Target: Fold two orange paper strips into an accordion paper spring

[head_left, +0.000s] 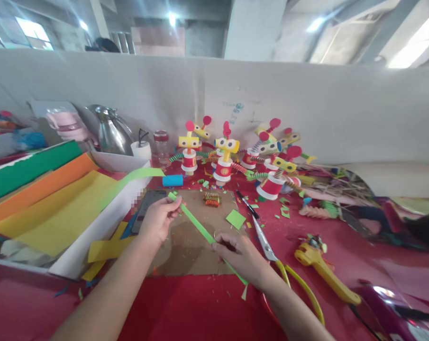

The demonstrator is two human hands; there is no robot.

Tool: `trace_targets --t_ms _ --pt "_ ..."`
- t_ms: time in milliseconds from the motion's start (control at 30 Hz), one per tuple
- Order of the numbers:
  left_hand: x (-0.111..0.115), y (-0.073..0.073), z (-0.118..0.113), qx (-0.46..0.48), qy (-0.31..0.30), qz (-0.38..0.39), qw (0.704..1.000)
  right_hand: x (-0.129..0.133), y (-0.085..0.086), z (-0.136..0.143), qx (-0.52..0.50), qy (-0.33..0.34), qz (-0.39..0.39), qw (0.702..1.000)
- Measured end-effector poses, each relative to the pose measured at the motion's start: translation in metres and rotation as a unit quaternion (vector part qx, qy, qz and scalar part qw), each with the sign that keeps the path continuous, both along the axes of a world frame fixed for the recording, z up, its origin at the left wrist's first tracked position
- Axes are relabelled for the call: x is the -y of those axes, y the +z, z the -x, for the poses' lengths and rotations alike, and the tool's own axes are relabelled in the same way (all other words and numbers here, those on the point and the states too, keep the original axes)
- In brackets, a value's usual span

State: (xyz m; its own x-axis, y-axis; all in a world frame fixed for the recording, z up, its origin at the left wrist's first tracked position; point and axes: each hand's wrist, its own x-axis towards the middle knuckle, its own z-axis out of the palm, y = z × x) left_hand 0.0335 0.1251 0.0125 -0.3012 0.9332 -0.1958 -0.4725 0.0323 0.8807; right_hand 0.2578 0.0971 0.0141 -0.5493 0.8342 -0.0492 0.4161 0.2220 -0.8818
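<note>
A narrow green paper strip [196, 223] runs slantwise between my hands, above a piece of brown cardboard [186, 258]. My left hand [160, 218] pinches its upper end between thumb and fingers. Lower down, the fingers of my right hand [237, 253] are closed on the strip, and its tail hangs out below them. On the cardboard lie some folded orange and green paper springs [212, 200] and a square of green paper [235, 219]. Scissors [267, 244] with yellow handles rest beside my right hand, partly hidden by the forearm.
Several paper-cup figures [224, 168] stand at the back. On the left, a white box [89, 232] holds coloured paper sheets. A black pen [247, 204], a yellow glue gun [324, 270], a blue paper roll [172, 180], a steel jug [111, 132] and a phone [148, 208] are around.
</note>
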Motion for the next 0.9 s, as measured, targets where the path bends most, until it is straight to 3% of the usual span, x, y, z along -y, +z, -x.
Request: trace_targets --t_ms 133,200,233,300,333,367,467,600,667,767,900 --pt "-0.007 0.005 0.023 0.083 0.147 -0.034 0.985 -0.001 -0.001 -0.001 -0.027 -0.023 0.009 0.999" --pt "-0.004 0.008 0.018 0.075 0.167 -0.026 0.983 -0.002 -0.004 0.0 -0.059 -0.067 0.017 0.996" --pt "-0.001 0.009 0.011 0.051 0.136 -0.012 0.989 -0.002 -0.006 0.001 -0.072 -0.087 0.021 0.993" --pt "0.008 0.01 -0.008 -0.016 -0.02 0.021 0.999 -0.001 -0.008 0.004 -0.081 -0.1 0.026 0.991" --pt "0.013 0.009 -0.018 -0.049 -0.112 0.021 0.992 -0.001 -0.009 0.006 -0.078 -0.089 0.027 0.993" --pt "0.017 0.007 -0.028 -0.068 -0.161 0.022 0.984 0.0 -0.009 0.007 -0.069 -0.07 0.023 0.995" --pt "0.024 0.001 -0.045 -0.09 -0.175 0.027 0.98 -0.001 -0.008 0.006 -0.041 -0.05 -0.014 0.998" --pt "0.023 -0.004 -0.046 -0.081 -0.17 0.059 0.98 -0.007 -0.008 -0.001 -0.071 -0.16 -0.055 0.983" --pt "0.022 -0.003 -0.045 -0.066 -0.154 0.058 0.984 -0.008 -0.008 -0.002 -0.087 -0.18 -0.058 0.978" --pt "0.024 0.001 -0.046 -0.067 -0.148 0.049 0.985 -0.005 -0.011 0.002 -0.1 -0.163 -0.045 0.981" --pt "0.028 0.003 -0.05 -0.092 -0.172 0.033 0.98 0.003 -0.014 0.012 -0.066 -0.081 0.002 0.995"
